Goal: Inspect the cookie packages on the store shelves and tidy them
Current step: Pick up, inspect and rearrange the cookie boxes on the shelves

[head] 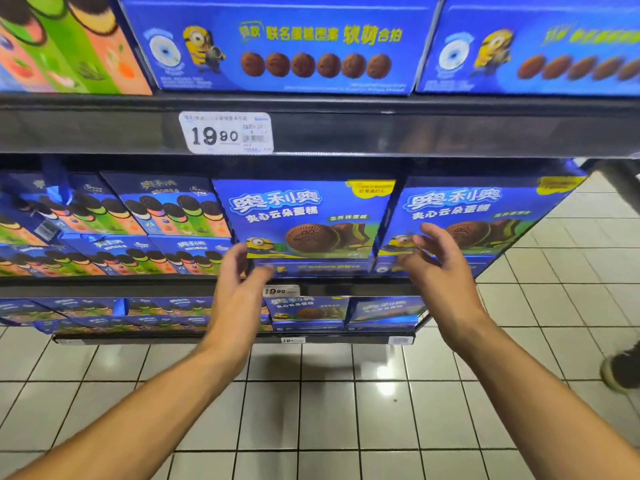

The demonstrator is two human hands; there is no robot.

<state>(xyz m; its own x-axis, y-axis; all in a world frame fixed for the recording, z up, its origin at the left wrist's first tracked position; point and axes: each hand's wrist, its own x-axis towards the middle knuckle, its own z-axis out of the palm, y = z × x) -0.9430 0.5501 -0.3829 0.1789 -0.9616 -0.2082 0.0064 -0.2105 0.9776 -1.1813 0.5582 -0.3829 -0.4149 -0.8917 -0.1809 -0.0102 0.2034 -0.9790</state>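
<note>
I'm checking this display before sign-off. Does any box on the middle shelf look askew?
Yes. The multicolour cookie boxes at the shelf's left lie tilted and jumbled, fronts at differing angles, while the two Minion cake boxes beside them stand upright. Neither the left hand nor the right hand grips anything.

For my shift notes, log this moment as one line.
step: reaching | left hand: open, at left edge of middle-shelf blue box | right hand: open, before neighbouring blue box | nothing held
</note>
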